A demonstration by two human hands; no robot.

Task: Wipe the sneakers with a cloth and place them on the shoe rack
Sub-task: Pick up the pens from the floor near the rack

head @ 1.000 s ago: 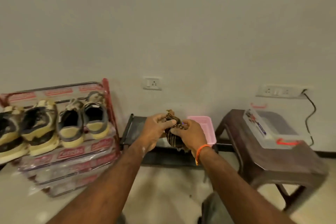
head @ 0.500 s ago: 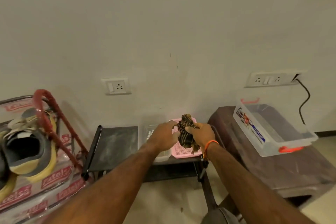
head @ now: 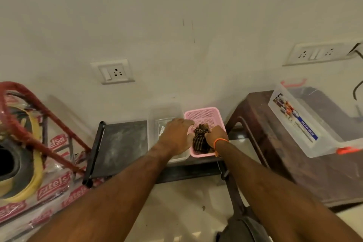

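Note:
A brown striped cloth [head: 200,140] lies bunched inside a pink plastic basket [head: 204,113] on a low black table. My right hand [head: 215,136] grips the cloth from its right side, down in the basket. My left hand [head: 176,135] hovers over the basket's left rim, fingers relaxed and holding nothing. A sneaker [head: 18,161] with a yellow sole sits on the red shoe rack [head: 29,104] at the far left, only partly in view.
A clear plastic tub [head: 166,112] stands left of the pink basket on the black table [head: 119,143]. A brown stool [head: 275,153] at the right carries a clear storage box [head: 306,124] with orange clips. Wall sockets are above.
Both hands have gone down from above the table into the pink basket with the cloth. My left hand has let go of the cloth. The view has moved closer and to the right.

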